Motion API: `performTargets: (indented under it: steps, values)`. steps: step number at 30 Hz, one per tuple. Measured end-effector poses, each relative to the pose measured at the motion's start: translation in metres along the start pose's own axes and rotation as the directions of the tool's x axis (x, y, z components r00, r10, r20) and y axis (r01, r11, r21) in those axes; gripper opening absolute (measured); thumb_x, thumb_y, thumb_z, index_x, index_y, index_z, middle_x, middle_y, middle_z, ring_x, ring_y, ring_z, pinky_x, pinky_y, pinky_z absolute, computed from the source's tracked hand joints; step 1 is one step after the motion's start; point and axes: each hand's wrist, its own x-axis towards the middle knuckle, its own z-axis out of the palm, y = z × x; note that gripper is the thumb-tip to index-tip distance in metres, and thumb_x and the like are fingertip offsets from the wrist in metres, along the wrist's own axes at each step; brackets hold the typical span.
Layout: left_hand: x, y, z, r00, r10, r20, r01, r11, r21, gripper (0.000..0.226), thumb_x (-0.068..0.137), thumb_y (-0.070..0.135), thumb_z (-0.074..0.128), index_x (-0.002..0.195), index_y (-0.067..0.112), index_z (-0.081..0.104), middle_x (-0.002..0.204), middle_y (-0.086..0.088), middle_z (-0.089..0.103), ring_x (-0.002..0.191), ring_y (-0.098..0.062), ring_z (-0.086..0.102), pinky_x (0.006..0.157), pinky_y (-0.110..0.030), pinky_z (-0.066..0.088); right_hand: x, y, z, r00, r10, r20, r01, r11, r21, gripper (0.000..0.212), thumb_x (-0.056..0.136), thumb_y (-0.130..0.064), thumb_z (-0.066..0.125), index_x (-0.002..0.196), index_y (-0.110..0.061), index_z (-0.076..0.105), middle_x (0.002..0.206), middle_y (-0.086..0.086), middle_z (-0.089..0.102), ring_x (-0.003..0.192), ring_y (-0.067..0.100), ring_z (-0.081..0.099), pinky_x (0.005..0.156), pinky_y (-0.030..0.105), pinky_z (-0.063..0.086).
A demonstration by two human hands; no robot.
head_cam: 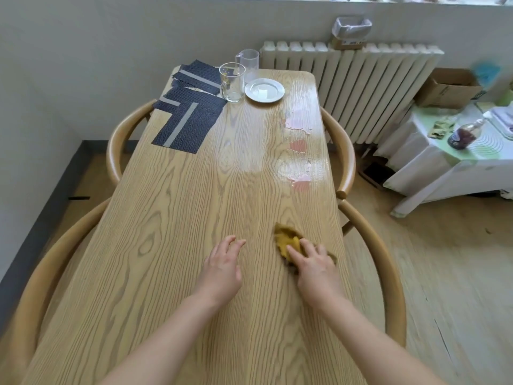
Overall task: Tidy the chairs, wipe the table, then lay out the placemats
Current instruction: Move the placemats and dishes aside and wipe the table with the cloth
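My right hand [312, 266] sits at 5 o'clock on the table [172, 245], fingers spread and pressing flat on the mustard cloth [287, 240], near the right edge. Left hand [222, 269] is just beside it, fingers apart and relaxed, holding nothing. There is bare wood from the hands up to 12. Wet pinkish patches [298, 145] are at 1 o'clock, along the right edge. Dark placemats [188, 112] are fanned in a loose stack at 11, overlapping the left edge. Glass mug [232, 81], clear jug [249, 63] and white plate [264, 90] cluster at 12; I can't tell what's in them because of glare. Chairs are tucked in at 10 [116, 145], 2 [347, 151], 8 [41, 287] and 4 [388, 273]. A bag-lined box [350, 31] is on the radiator [361, 87], its inside hidden.
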Motion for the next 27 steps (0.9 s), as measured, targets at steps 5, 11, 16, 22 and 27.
performTargets:
  steps: [5, 11, 16, 22, 27]
  values:
    - [-0.027, 0.016, -0.002, 0.999, 0.035, 0.033, -0.035, 0.999, 0.000, 0.056, 0.094, 0.013, 0.046, 0.146, 0.027, 0.030, 0.156, 0.004, 0.019, 0.143, -0.015, 0.019, 0.117, -0.031, 0.019, -0.046, -0.018, -0.001, 0.985, -0.076, 0.153, 0.014, 0.929, 0.370, 0.039, 0.094, -0.014, 0.053, 0.126, -0.035, 0.062, 0.139, -0.012, 0.046, 0.125, 0.013, 0.043, 0.102, 0.025, 0.039]
    - [-0.064, 0.032, -0.016, 0.993, 0.104, 0.062, -0.107, 0.993, 0.042, 0.054, 0.093, 0.014, 0.048, 0.143, 0.029, 0.034, 0.155, 0.005, 0.021, 0.142, -0.016, 0.023, 0.116, -0.034, 0.025, -0.089, 0.000, -0.053, 0.885, 0.019, 0.465, -0.426, 0.434, 0.793, 0.031, 0.092, -0.007, 0.057, 0.112, -0.025, 0.072, 0.113, -0.002, 0.069, 0.111, 0.016, 0.060, 0.096, 0.032, 0.047]
    - [-0.083, 0.061, -0.027, 0.980, 0.181, 0.076, -0.185, 0.982, 0.042, 0.055, 0.093, 0.016, 0.048, 0.144, 0.031, 0.032, 0.154, 0.008, 0.020, 0.141, -0.015, 0.026, 0.113, -0.034, 0.031, -0.127, 0.007, -0.075, 0.871, 0.186, 0.455, -0.485, 0.173, 0.857, 0.030, 0.097, -0.004, 0.049, 0.117, -0.018, 0.068, 0.106, 0.006, 0.072, 0.099, 0.021, 0.068, 0.081, 0.032, 0.056]
    - [-0.125, 0.093, -0.031, 0.948, 0.316, 0.041, -0.315, 0.949, -0.026, 0.055, 0.094, 0.019, 0.050, 0.144, 0.030, 0.032, 0.154, 0.006, 0.022, 0.142, -0.014, 0.024, 0.115, -0.035, 0.029, -0.186, -0.001, -0.095, 0.839, 0.346, 0.421, -0.461, 0.042, 0.886, 0.027, 0.096, -0.003, 0.050, 0.110, -0.019, 0.067, 0.096, 0.005, 0.071, 0.091, 0.020, 0.067, 0.074, 0.033, 0.055]
    - [-0.154, 0.106, -0.031, 0.940, 0.342, 0.015, -0.341, 0.939, -0.041, 0.056, 0.093, 0.020, 0.052, 0.144, 0.030, 0.032, 0.154, 0.006, 0.022, 0.142, -0.014, 0.022, 0.116, -0.034, 0.026, -0.216, -0.008, -0.100, 0.825, 0.389, 0.409, -0.437, -0.019, 0.899, 0.029, 0.096, -0.003, 0.047, 0.108, -0.019, 0.068, 0.098, 0.011, 0.073, 0.097, 0.027, 0.068, 0.085, 0.042, 0.056]
